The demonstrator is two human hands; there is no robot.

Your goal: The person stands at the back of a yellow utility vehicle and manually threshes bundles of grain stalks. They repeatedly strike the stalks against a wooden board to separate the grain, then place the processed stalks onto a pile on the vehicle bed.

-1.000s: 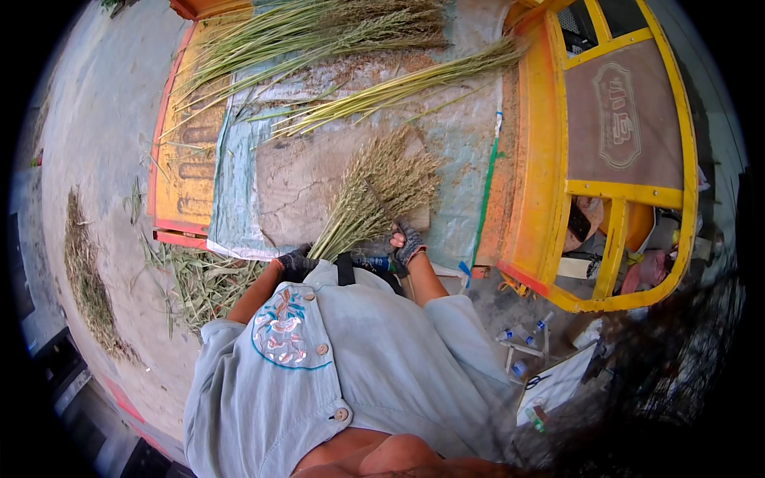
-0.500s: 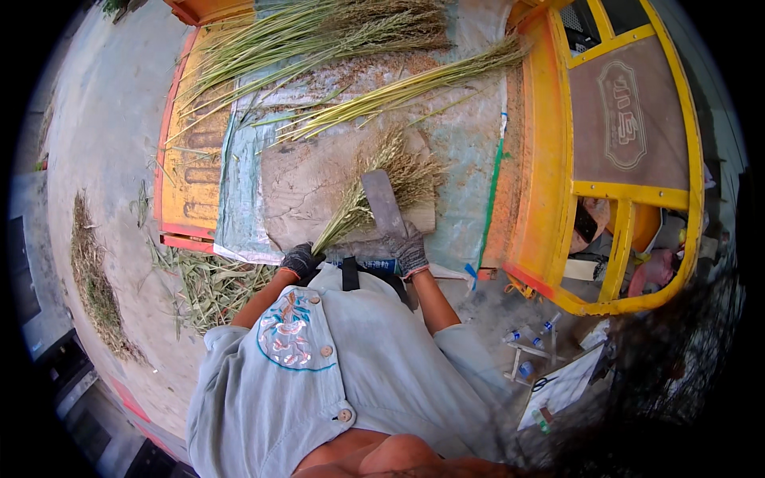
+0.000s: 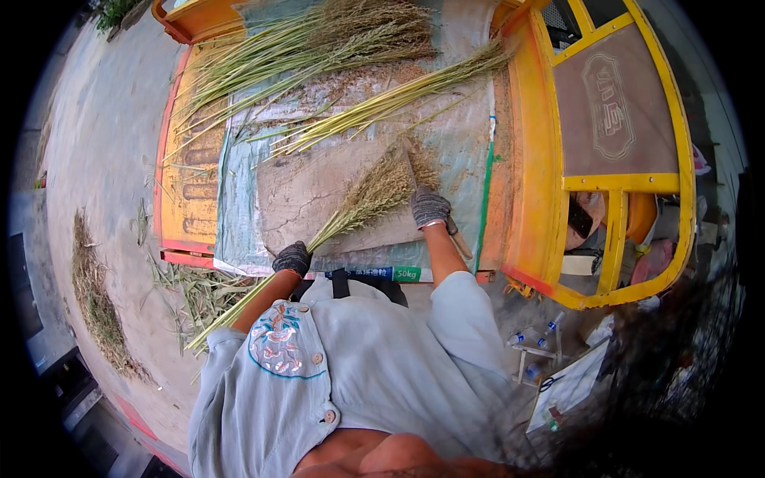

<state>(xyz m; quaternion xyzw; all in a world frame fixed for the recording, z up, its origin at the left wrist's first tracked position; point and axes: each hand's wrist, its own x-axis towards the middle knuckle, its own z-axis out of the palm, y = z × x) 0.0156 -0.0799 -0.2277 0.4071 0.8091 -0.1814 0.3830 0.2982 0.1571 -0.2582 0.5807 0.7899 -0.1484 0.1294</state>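
Right hand (image 3: 430, 207) now farther out than half a second ago, blade lowered onto bundle. Left hand (image 3: 292, 258) gloved, fingers closed around grass bundle (image 3: 362, 203) stems near board edge. Right fingers grip knife (image 3: 414, 171) over seed heads. Beyond, loose stalks (image 3: 319, 44) across sheet (image 3: 466, 127).

One camera worn on the person's head, looking straight down, close above the grey work board (image 3: 319, 199), the person's own shirt low in the picture, yellow cart frame (image 3: 550, 159) right of the board, ground left of it, edges bent round
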